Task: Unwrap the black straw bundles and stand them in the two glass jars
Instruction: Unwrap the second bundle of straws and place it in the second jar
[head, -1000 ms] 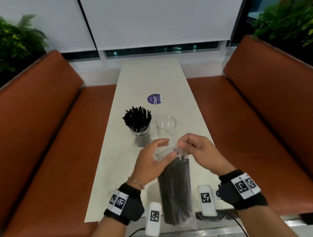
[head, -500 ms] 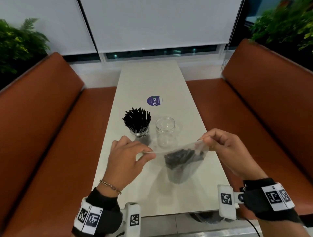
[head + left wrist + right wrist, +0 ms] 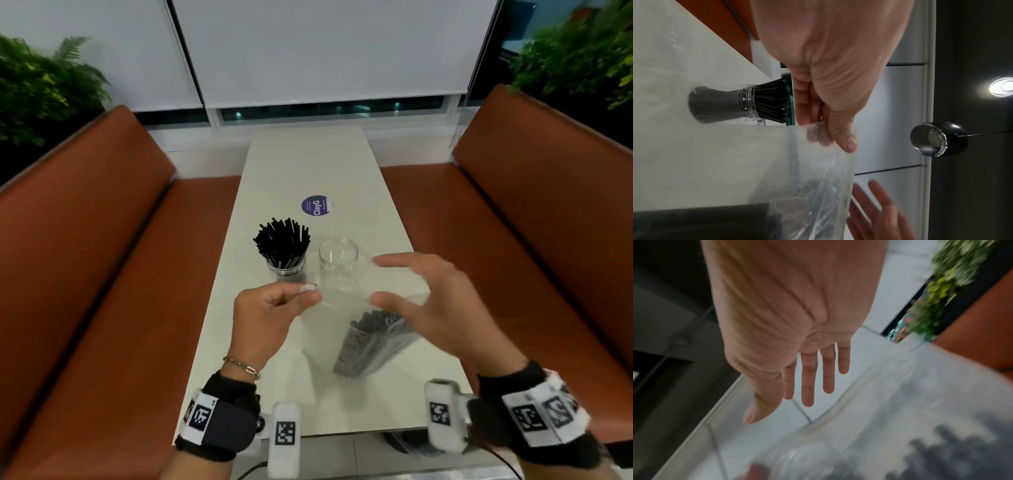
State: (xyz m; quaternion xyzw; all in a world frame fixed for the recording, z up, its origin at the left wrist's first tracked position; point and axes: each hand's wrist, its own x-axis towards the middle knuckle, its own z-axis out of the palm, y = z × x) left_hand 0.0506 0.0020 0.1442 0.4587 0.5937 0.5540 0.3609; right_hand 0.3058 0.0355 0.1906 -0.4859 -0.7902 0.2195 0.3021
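Head view: one jar holds straws; the empty jar beside it waits. Left hand pinches the wrapper near it, apparently open; right hand spread, empty.

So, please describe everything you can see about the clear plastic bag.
The plastic bag is thin, clear and crinkled, with its mouth pulled open. The left hand pinches its top edge between thumb and fingers. Black straws lie inside, tilted, above the white table. The right hand is spread open at the mouth; whether it touches is unclear.
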